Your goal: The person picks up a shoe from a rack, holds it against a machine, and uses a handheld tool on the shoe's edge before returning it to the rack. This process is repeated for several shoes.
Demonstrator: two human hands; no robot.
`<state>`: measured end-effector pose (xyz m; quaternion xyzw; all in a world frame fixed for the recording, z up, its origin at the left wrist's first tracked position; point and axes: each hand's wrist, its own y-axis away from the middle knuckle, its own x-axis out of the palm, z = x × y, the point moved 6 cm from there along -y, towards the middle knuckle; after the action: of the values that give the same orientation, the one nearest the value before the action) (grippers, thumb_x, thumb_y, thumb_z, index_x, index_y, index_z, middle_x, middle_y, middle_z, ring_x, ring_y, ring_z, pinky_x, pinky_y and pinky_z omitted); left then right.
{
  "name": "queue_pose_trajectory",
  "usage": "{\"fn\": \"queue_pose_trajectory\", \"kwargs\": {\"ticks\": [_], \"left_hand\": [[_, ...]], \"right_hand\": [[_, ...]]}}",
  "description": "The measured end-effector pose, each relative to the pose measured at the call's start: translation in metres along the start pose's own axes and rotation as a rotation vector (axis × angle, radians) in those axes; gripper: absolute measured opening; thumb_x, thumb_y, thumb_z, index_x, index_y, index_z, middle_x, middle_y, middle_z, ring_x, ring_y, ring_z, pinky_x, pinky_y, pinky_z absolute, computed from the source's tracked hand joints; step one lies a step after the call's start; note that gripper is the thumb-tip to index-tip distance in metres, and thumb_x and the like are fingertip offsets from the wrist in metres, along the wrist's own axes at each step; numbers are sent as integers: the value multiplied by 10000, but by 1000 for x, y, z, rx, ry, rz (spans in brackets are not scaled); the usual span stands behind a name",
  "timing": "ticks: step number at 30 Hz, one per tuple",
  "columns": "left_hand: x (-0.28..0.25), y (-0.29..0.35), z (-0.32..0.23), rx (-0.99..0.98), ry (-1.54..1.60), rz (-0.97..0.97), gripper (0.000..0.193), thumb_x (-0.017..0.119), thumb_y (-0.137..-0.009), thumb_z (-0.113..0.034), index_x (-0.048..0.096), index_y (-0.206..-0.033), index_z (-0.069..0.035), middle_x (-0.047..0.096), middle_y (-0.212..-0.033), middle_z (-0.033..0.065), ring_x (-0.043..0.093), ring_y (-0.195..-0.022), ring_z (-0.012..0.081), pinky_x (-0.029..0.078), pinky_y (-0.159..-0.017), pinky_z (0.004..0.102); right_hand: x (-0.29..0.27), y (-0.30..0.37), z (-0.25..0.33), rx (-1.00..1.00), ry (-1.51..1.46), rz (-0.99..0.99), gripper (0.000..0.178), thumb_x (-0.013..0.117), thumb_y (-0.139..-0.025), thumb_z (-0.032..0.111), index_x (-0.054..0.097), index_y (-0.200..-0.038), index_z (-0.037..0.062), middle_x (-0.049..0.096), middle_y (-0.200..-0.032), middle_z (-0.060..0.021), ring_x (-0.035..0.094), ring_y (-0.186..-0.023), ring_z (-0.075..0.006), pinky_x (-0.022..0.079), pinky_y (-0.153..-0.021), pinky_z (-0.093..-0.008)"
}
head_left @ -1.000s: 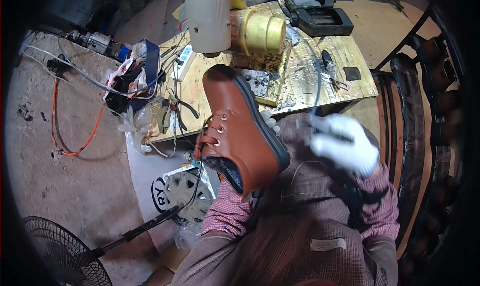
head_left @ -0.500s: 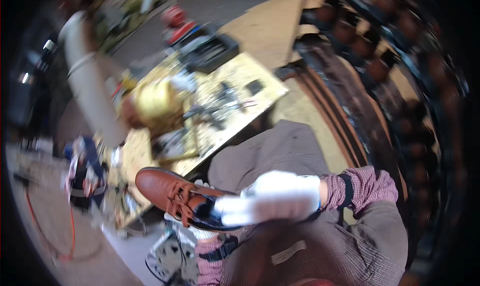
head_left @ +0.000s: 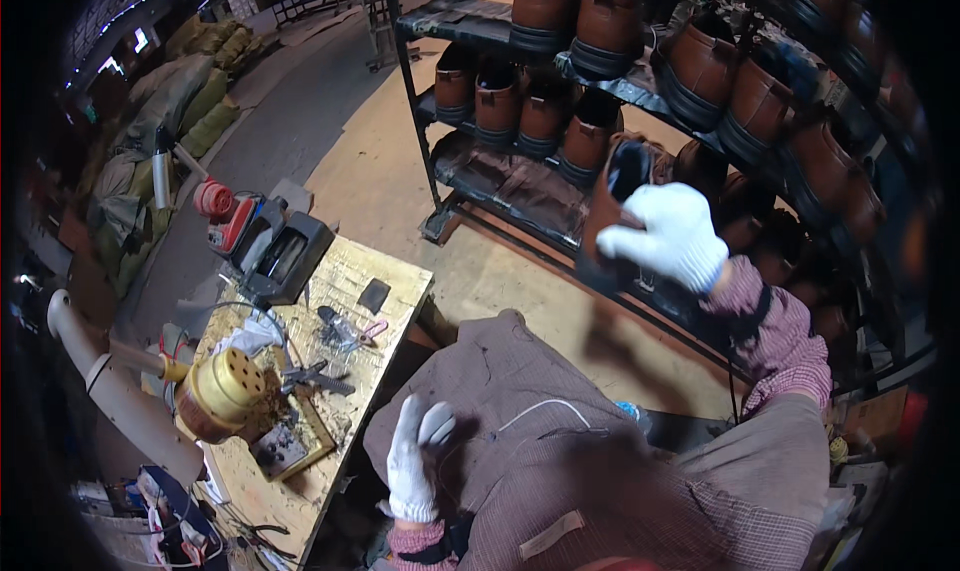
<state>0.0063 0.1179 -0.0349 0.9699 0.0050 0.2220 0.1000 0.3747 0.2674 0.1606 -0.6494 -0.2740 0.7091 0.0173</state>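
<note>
Over by the shelf rack, my right hand (head_left: pixel 668 236), in a white knit glove, grips a brown leather shoe (head_left: pixel 602 211). Its dark opening faces up, and the glove hides part of its side. My left hand (head_left: pixel 415 461), gloved the same way, is raised above my lap at the bench edge. It holds nothing; one finger points up and the others are partly bent, apart from it. Several similar brown shoes (head_left: pixel 545 111) stand in rows on the dark metal rack (head_left: pixel 500 186) around my right hand.
At my left is a worn wooden bench (head_left: pixel 400 281) carrying a yellow perforated cylinder (head_left: pixel 228 386), a black case (head_left: pixel 290 256), pliers (head_left: pixel 265 536) and small tools. A grey duct pipe (head_left: pixel 130 411) rises beside it. Sacks (head_left: pixel 205 126) lie piled farther back.
The shoe has gone from my lap to the rack at the right in my right hand. My left hand has let go of it. The view has swung toward the rack.
</note>
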Motion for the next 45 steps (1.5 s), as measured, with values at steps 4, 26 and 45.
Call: {"fn": "queue_pose_trajectory", "kwargs": {"ticks": [4, 26, 45], "left_hand": [[-48, 25, 10, 69, -17, -144, 926, 592, -1084, -610, 321, -1679, 46, 613, -1475, 327, 632, -1364, 401, 494, -1177, 519], [-37, 51, 18, 57, 191, -177, 771, 550, -1147, -470, 287, -1723, -31, 542, -1598, 259, 572, -1448, 334, 429, -1233, 457], [-246, 95, 47, 520, 844, -566, 706, 498, -1111, -599, 460, -1655, -152, 538, -1642, 104, 545, -1473, 352, 465, -1230, 521]], "right_hand": [[52, -23, -115, 343, 255, 175, 427, 774, -897, 487, 805, -971, 67, 776, -968, -170, 760, -930, -373, 597, -776, -492], [89, -17, 100, 291, -1041, 251, 297, 850, -885, 255, 695, -808, 13, 657, -738, -129, 583, -630, -201, 465, -606, -343], [64, 34, 299, -851, -756, 450, 498, 813, -895, 321, 772, -1310, 49, 741, -1373, -197, 740, -863, -310, 538, -743, -388]]}}
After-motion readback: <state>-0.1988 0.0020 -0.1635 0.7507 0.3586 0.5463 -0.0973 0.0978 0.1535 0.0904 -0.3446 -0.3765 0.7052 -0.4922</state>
